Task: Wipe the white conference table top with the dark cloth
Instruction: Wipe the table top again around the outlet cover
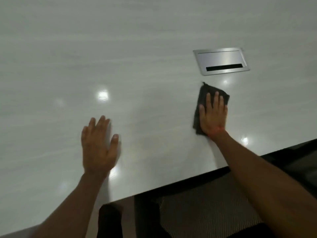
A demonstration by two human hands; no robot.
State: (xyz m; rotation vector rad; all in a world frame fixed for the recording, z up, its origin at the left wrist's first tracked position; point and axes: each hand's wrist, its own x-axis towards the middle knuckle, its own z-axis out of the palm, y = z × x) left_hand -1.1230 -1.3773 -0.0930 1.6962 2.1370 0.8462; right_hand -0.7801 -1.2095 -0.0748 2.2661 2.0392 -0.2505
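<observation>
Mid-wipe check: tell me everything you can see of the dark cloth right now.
The dark grey, soft-looking fabric cloth lies folded flat on the glossy white conference table top, just on the near side of the brushed-metal cable hatch and apart from it. The right hand presses on it with straight fingers, covering much of it; its far edge and left side show, with a small tip sticking out at the far left corner. Blur hides its weave.
</observation>
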